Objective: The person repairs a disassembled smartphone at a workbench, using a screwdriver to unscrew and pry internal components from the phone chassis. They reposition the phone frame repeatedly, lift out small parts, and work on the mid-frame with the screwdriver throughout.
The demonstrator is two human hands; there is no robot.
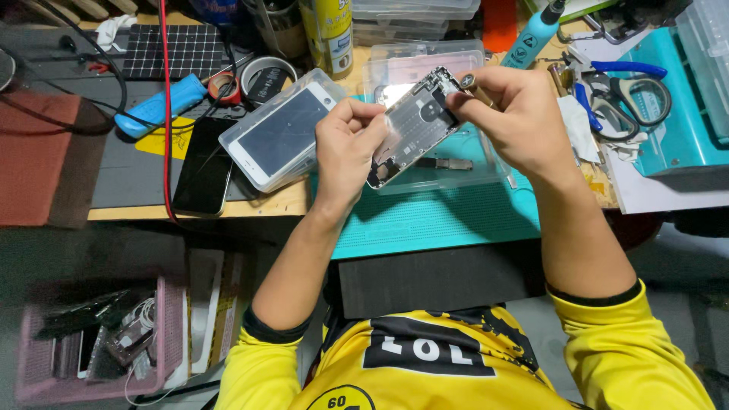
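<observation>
Two hands are held above a teal mat (425, 224) that covers the bench edge, with a clear tray (456, 178) lying on it beneath them. To the left a second clear tray holds a white-framed screen (282, 133), and a dark phone (203, 165) lies flat beside that. Scissors (634, 99) rest to the right.

The opened phone shell (416, 125) is held tilted in the air between the hands, above the clear tray. It is judged light, thin and stiff, yet fragile: bare metal inside, small parts and cables exposed, edges likely slick. It is best gripped by its long rims, never across the inner parts.

The left hand (345, 148) is closed on the shell's lower left rim, thumb on top, fingers behind. The right hand (516, 121) is pinched shut around a small screwdriver (475, 87), whose tip is set at the shell's upper corner.
</observation>
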